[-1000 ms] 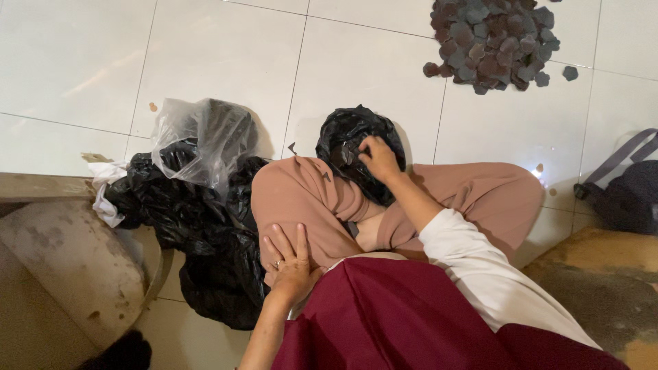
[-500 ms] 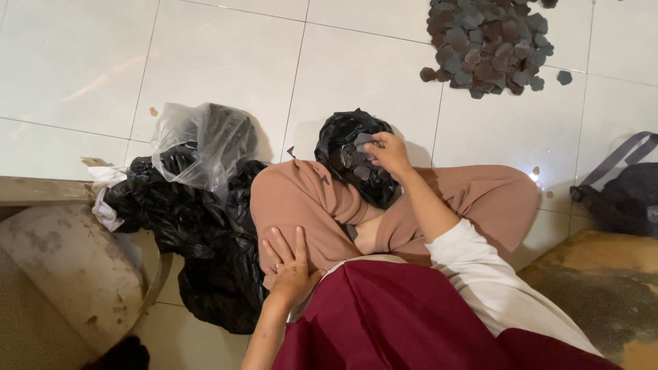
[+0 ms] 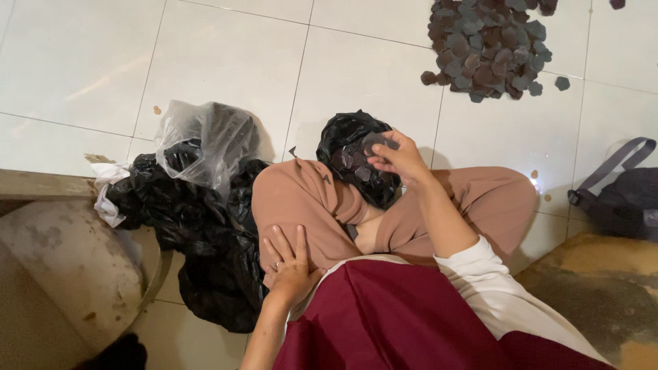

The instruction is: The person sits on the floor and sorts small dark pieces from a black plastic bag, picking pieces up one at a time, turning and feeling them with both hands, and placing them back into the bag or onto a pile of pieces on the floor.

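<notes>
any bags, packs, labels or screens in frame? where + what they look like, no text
No labels, signs or screens visible.
Small black plastic bag: on the lap, open, dark round pieces inside; right hand at its mouth holding a few.
Clear plastic bag: on the floor to the left, crumpled, dark contents.
Black plastic bags: heaped under and beside the clear one; left hand rests on the knee nearby.
Dark strapped bag: right edge, grey strap.
</notes>
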Demonstrator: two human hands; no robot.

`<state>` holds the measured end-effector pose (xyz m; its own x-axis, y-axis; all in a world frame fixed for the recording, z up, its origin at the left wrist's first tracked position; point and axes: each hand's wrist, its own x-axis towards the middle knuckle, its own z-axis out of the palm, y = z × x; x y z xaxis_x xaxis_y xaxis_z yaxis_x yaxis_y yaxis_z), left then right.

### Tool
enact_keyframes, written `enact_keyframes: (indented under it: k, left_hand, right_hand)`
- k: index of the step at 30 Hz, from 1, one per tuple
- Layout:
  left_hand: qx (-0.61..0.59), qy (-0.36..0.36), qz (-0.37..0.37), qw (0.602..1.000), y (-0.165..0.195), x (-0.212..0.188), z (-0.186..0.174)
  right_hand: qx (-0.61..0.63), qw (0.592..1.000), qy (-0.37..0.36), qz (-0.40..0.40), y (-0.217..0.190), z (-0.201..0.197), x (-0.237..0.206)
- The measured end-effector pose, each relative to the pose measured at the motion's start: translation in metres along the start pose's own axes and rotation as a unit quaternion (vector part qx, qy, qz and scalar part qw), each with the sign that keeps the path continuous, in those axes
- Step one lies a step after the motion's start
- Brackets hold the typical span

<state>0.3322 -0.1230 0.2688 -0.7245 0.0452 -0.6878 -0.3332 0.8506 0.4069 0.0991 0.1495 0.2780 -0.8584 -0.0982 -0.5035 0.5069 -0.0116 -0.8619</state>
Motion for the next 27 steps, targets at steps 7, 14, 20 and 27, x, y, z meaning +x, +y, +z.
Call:
enact_keyframes:
  k: [7, 14, 20, 27]
  left_hand:
    - [-0.01, 0.003, 0.001, 1.0, 0.003, -0.001, -0.003]
    - [-0.011, -0.001, -0.005, 1.0, 0.007, -0.004, -0.009]
    - [0.003, -0.018, -0.016, 1.0, 0.008, -0.002, -0.009]
    - [0.034, -0.01, -0.002, 0.999, 0.014, -0.01, -0.02]
  right_hand:
    - [-0.284, 0.947, 0.092, -0.114, 0.012, -0.003, 0.003]
    - [-0.241, 0.964, 0.036, -0.105, 0.035, -0.011, 0.019]
    - [-0.155, 0.987, -0.014, -0.048, 0.031, -0.008, 0.021]
    - [-0.051, 0.995, -0.081, 0.016, 0.006, 0.0, -0.001]
